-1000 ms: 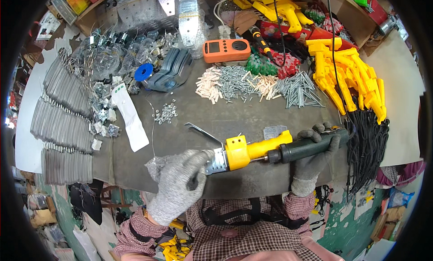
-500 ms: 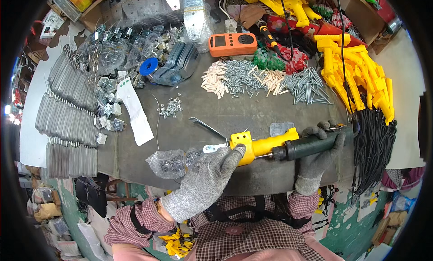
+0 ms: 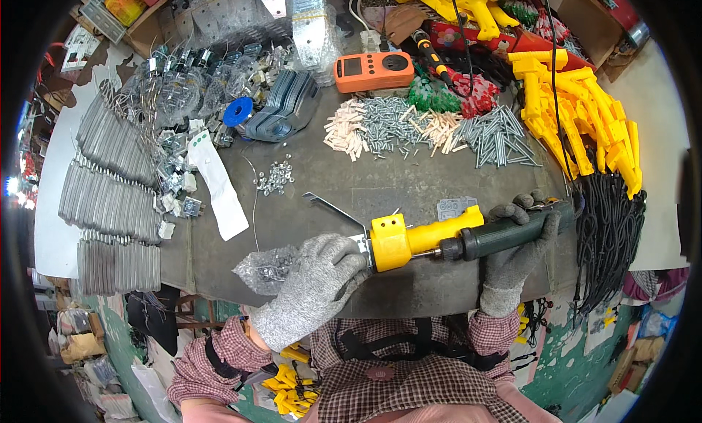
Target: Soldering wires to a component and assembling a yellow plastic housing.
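Note:
A dark green electric screwdriver lies level in my right hand, whose grey-gloved fingers wrap round its body. Its bit points left and meets the side of a yellow plastic handle. At the handle's left end, my left hand, also gloved, is closed round the metal piece joined to it; the palm hides most of that piece. A thin bent metal strip sticks out from there toward the far left. Under the left wrist's side lies a clear plastic bag of small parts.
Piles of screws and pale plugs lie beyond my hands, with an orange meter behind. Yellow handles and black cords crowd the right. Stacked metal strips line the left; small nuts lie mid-table.
My left hand has slid left off the yellow block onto the metal end, uncovering the block. The screwdriver and right hand stay nearly where they were.

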`<state>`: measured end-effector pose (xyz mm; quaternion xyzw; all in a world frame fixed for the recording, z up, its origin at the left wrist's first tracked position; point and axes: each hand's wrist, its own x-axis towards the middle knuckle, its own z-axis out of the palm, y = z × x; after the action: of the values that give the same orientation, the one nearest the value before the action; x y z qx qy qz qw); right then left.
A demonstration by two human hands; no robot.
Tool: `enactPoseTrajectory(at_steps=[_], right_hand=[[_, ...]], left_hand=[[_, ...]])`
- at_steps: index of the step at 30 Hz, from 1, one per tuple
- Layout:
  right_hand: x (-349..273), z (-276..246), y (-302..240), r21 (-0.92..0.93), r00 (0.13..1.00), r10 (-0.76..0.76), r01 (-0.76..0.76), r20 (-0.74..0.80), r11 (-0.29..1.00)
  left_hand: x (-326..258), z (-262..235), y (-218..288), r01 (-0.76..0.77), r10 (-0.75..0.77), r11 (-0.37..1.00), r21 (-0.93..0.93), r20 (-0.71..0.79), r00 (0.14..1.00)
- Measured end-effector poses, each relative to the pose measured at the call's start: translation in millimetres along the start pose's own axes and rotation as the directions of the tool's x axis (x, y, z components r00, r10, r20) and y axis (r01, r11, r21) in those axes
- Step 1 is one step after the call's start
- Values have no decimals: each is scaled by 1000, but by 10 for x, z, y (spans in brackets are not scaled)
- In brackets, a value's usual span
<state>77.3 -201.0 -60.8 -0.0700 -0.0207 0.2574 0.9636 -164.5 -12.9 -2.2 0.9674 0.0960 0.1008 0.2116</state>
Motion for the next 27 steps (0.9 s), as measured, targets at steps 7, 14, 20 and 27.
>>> enactPoseTrajectory(at_steps=[7,14,20,27], right_hand=[[26,-70,7,6,1000,24,-24,-14,1000],[-25,60,69,3,994,17,-17,-105,1000],[-35,-42,29,-49,984,-56,48,-171,998],[-29,265,138,-117,996,-62,54,-59,992]], left_hand=[[-47,137,-94,-25,21,996,-83,-43,999],[111,-95,-126,94,-91,964,-248,22,996],[178,-154,-157,284,-223,906,-315,217,950],[142,-99,-177,115,-92,970,-215,116,989]])
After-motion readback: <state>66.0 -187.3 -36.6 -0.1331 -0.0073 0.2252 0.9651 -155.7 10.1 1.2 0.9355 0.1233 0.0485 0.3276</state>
